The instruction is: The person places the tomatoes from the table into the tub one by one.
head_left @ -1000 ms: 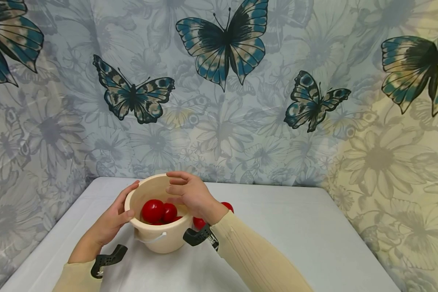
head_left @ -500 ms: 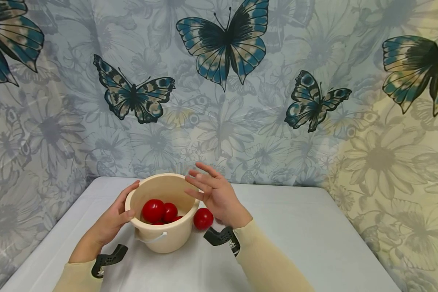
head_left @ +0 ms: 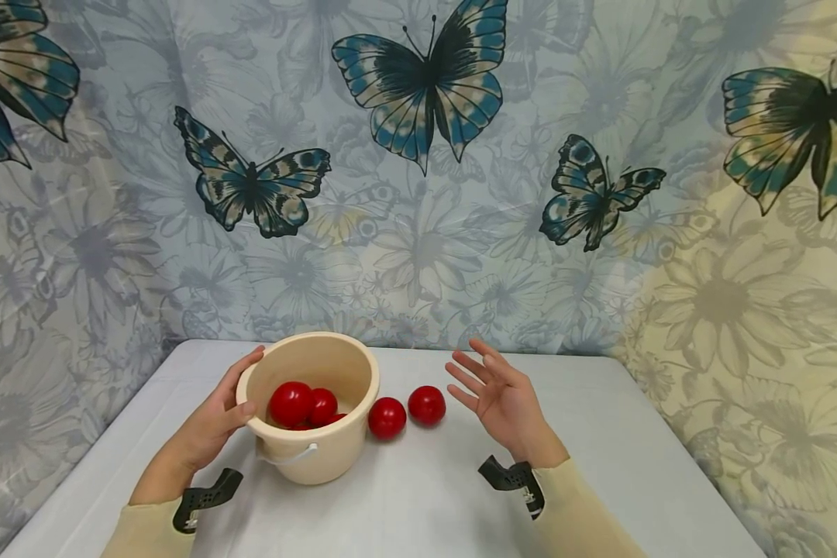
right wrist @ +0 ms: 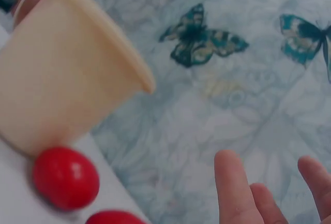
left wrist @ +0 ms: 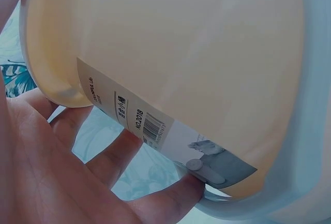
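Note:
A cream plastic bucket (head_left: pixel 321 457) with a thin white handle stands on the table. My left hand (head_left: pixel 212 418) grips its left rim, thumb near the top edge. In the left wrist view several fingers (left wrist: pixel 116 157) lie along its outer wall, by a printed label (left wrist: pixel 155 125). Inside the bucket are several shiny red round things, one large one (head_left: pixel 291 404) uppermost. Two more, a nearer red one (head_left: pixel 387 418) and a farther red one (head_left: pixel 427 406), rest on the table right of the bucket. My right hand (head_left: pixel 505 403) is raised to their right, fingers spread, holding nothing.
A white cloth covers the table (head_left: pixel 600 465). Behind it and at both sides hangs a floral fabric backdrop (head_left: pixel 425 256) printed with large butterflies. A dark wrist mount (head_left: pixel 208 492) sits on each sleeve cuff.
My right hand has drawn back from over the bucket's mouth to the right, past the two red things on the table, uncovering them. The left hand and bucket have stayed put.

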Motion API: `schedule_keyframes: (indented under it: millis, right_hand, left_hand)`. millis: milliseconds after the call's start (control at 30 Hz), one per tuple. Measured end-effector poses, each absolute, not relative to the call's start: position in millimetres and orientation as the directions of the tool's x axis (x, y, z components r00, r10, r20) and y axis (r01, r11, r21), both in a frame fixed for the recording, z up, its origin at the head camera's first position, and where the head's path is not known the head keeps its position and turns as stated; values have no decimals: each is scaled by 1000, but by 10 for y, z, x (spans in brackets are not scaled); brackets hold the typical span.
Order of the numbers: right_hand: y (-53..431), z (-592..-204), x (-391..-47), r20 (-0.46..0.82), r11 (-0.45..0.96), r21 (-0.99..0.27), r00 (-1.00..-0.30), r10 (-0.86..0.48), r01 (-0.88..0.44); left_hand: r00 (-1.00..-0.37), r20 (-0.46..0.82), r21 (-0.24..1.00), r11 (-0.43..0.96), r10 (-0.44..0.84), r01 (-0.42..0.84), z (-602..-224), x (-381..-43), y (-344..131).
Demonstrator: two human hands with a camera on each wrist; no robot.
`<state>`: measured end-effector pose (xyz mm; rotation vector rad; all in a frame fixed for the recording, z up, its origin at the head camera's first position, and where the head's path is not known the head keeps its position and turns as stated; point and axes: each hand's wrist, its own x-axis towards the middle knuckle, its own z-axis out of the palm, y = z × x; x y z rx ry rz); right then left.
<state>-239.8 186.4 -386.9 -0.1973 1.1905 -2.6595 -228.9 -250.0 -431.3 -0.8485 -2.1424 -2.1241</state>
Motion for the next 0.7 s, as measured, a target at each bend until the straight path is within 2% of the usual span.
schedule_keyframes:
  millis: [300,500,700]
  right_hand:
    - [2104,-4352,-2402,-72,-552,-816,-979,-192,169]
    - [2129,-4754,-2417,-149,-481,-846,-968,-200,229]
    - [2116,-4921,-2420,-131,-471,-858,-975,-180,203]
  left_hand:
    - [-853,375,923,-64,362,378,-4318,-2282,-2501]
    - [-857,369,926,-68,360,370,-4339,-2289,-2507]
    - [-846,382,922,-85,373,379,-4335,-2300,-2507]
